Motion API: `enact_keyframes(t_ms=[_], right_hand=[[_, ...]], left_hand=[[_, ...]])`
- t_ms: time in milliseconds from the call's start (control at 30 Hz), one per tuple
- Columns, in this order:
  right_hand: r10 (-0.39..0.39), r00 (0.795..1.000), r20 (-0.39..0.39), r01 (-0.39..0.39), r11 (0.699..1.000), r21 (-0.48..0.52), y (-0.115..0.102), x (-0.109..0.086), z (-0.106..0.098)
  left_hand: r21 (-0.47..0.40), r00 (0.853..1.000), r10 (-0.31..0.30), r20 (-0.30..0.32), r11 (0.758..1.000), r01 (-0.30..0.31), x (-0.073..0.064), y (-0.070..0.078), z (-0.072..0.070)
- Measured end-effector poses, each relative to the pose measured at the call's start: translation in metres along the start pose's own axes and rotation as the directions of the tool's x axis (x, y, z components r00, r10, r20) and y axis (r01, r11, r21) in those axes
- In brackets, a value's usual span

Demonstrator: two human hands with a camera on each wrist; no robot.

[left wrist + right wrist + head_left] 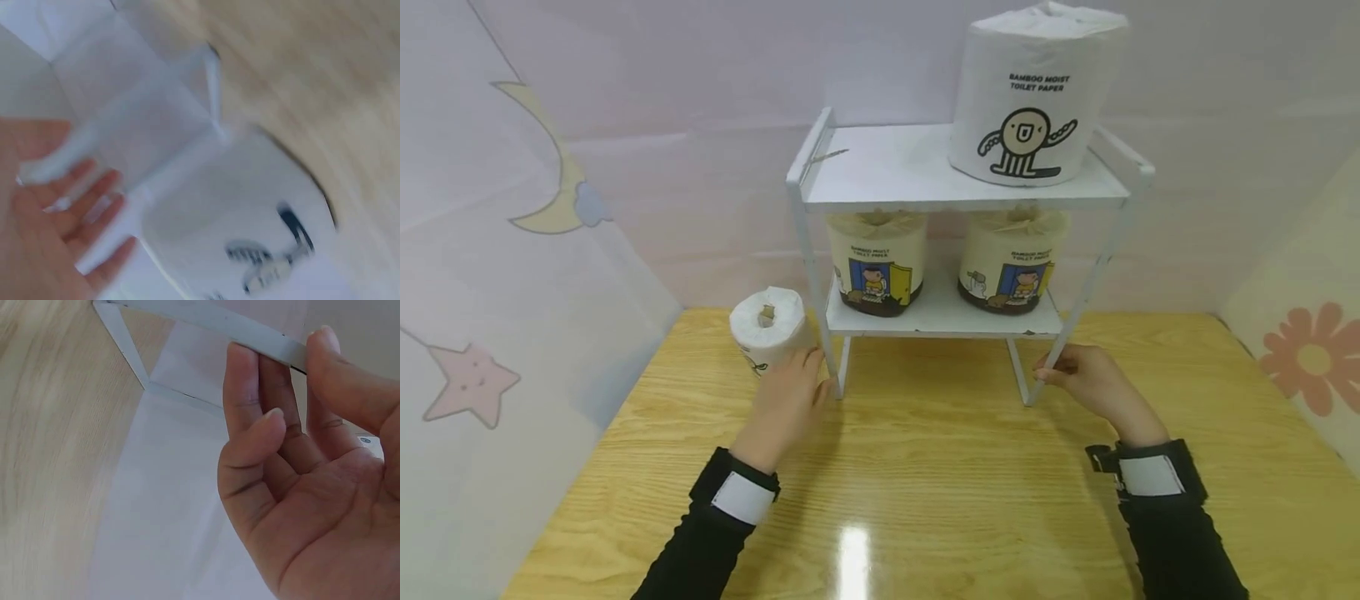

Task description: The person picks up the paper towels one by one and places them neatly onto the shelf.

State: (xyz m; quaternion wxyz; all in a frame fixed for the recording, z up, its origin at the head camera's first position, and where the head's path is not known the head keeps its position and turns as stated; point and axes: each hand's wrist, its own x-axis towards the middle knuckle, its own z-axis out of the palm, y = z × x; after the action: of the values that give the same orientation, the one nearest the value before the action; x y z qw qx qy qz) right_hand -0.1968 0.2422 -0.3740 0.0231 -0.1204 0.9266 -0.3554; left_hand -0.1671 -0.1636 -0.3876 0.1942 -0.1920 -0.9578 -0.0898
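A white two-tier shelf rack (887,179) stands on the wooden table. My right hand (1093,379) pinches its right front leg low down, and the right wrist view shows the thumb and fingertips on the white bar (256,334). Beside the left front leg is my left hand (782,408), close to a white toilet roll (767,321) on the table. The left hand (62,225) is blurred in its wrist view, its fingers loosely spread around the leg without a visible grip. The white wrapped roll (206,206) lies nearby in that view.
A large white toilet paper roll (1030,100) sits on the top shelf, right side. Two cream printed rolls (880,267) stand on the lower shelf. Pale walls with a moon, a star (471,383) and a flower (1313,358) border the table (925,483).
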Motion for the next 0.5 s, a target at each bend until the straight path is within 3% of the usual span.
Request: enact_keyframes(t_ms=[167, 367, 500], right_hand=[[0.018, 1.000, -0.004, -0.018, 1.000, 0.005, 0.001, -0.001, 0.001], [0.041, 0.999, 0.000, -0.041, 0.999, -0.004, 0.002, -0.001, 0.001], [0.050, 0.999, 0.000, -0.050, 0.999, -0.005, 0.002, 0.002, 0.001]], left_hand=[[0.058, 0.993, 0.117, -0.029, 0.992, -0.115, 0.003, -0.020, -0.008], [0.160, 0.979, 0.164, -0.117, 0.976, -0.145, 0.004, -0.026, -0.017], [0.199, 0.979, 0.161, -0.124, 0.971, -0.134, 0.003, -0.036, -0.023]])
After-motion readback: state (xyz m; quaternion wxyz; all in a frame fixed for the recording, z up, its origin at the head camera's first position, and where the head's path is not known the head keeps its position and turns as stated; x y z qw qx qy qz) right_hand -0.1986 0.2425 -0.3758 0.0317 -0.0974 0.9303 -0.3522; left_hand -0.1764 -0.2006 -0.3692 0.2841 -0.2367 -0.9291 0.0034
